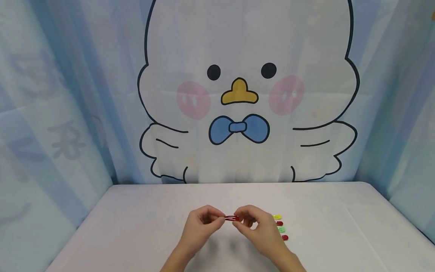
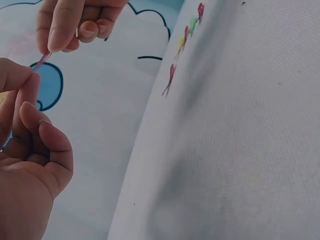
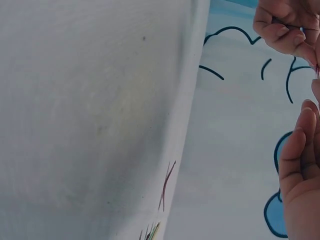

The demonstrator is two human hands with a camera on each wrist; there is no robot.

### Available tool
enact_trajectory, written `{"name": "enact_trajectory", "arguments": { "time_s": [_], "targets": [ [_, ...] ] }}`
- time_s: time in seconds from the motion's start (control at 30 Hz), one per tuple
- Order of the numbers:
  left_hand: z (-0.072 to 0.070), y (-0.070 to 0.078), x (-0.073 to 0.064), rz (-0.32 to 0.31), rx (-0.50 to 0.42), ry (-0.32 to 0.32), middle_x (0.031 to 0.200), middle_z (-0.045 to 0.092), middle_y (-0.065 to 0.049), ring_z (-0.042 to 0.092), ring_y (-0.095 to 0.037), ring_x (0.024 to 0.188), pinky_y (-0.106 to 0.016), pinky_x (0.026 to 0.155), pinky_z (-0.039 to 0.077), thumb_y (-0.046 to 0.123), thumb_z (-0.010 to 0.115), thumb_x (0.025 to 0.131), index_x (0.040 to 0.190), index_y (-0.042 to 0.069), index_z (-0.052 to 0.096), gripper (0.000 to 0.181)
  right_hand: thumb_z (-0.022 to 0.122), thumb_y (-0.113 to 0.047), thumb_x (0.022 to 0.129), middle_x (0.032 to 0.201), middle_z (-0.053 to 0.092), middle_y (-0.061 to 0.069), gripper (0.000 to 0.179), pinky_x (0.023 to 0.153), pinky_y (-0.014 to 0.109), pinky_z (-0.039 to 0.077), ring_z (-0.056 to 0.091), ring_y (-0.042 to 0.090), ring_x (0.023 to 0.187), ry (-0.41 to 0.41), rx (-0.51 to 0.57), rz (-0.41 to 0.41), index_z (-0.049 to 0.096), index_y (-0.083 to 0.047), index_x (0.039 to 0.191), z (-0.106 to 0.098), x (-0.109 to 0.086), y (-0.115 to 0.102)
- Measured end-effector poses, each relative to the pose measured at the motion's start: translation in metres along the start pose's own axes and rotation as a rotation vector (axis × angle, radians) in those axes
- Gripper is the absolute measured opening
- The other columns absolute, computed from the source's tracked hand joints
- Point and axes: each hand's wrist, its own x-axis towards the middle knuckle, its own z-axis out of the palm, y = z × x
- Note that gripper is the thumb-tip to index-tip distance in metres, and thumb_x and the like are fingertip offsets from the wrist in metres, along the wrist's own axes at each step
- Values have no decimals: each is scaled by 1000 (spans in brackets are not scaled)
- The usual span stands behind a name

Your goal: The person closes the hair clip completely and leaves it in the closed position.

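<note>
A small red snap hair clip is held up above the table between both hands. My left hand pinches one end of it between thumb and forefinger. At the other end, my right hand pinches it the same way. Up close in the left wrist view, the clip spans the short gap between the two sets of fingertips, which cover its ends. Only a sliver of it shows at the edge of the right wrist view.
Beyond my right hand lie a yellow clip, a green clip and red clips, partly hidden by that hand. Another red clip, its prongs spread, shows in the left wrist view. A white cloth covers the table; a printed curtain hangs behind.
</note>
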Motion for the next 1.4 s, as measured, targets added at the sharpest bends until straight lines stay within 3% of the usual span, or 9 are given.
{"name": "enact_trajectory", "arguments": {
  "time_s": [0.13, 0.37, 0.73, 1.13, 1.4],
  "targets": [
    [2, -2, 0, -2, -16, 0, 79, 67, -7, 57, -13, 69, -23, 62, 45, 4, 77, 87, 95, -3, 73, 12, 85, 1, 78, 83, 66, -9, 30, 58, 27, 50, 54, 5, 64, 17, -40, -88, 70, -17, 98, 1, -1, 3],
    [2, -2, 0, -9, -4, -12, 81, 68, -7, 59, -14, 73, -24, 66, 48, 6, 77, 87, 96, -2, 73, 12, 86, 6, 74, 82, 65, -11, 34, 58, 24, 49, 54, 4, 64, 25, -78, -154, 71, -17, 94, 1, 0, 4],
    [-1, -4, 0, 29, 157, -47, 84, 68, -1, 60, -15, 80, -27, 71, 48, 14, 76, 90, 96, 8, 74, 9, 85, 4, 74, 81, 62, -17, 32, 59, 26, 49, 54, 3, 66, -10, -99, -102, 71, -20, 90, -1, 0, 3],
    [-2, -4, 0, 63, 224, -62, 82, 67, 3, 59, -13, 80, -27, 72, 45, 15, 76, 90, 95, 10, 74, 7, 84, -5, 81, 83, 64, -14, 23, 61, 26, 49, 55, 4, 68, -41, -95, -49, 71, -21, 91, -2, 0, 1],
    [-5, -5, 1, 143, 307, -65, 82, 66, 8, 58, -11, 77, -25, 67, 47, 15, 77, 91, 93, 12, 74, 5, 85, -7, 81, 84, 65, -14, 21, 62, 27, 50, 56, 6, 70, -80, -118, -18, 72, -21, 91, -5, 1, 2]
  ]
}}
